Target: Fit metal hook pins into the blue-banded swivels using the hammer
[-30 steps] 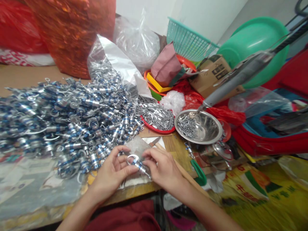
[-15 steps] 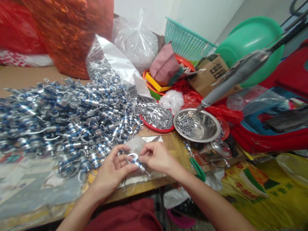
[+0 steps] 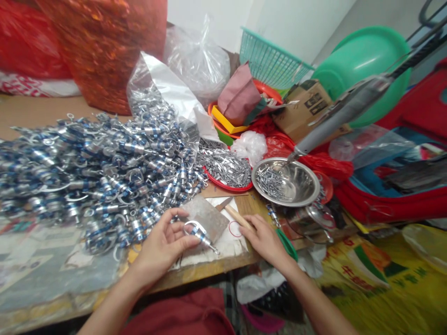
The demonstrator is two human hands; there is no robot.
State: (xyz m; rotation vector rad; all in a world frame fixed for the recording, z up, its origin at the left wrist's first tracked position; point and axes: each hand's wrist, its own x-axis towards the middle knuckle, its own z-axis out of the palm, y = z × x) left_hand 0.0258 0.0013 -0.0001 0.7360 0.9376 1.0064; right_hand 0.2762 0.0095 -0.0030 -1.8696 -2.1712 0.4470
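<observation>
Here the left hand (image 3: 171,239), fingers curled, pinches a blue-and-silver metal piece (image 3: 201,235).

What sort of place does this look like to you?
Probably a small, cluttered workshop: there's a large heap of blue-and-silver metal parts, a steel bowl with loose metal pins, and a wooden-handled tool.

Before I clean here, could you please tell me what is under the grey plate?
A white sheet shows past the right and near sides of the plate. What lies beneath is covered; the left hand and the metal part it holds hide some of its edge.
</observation>
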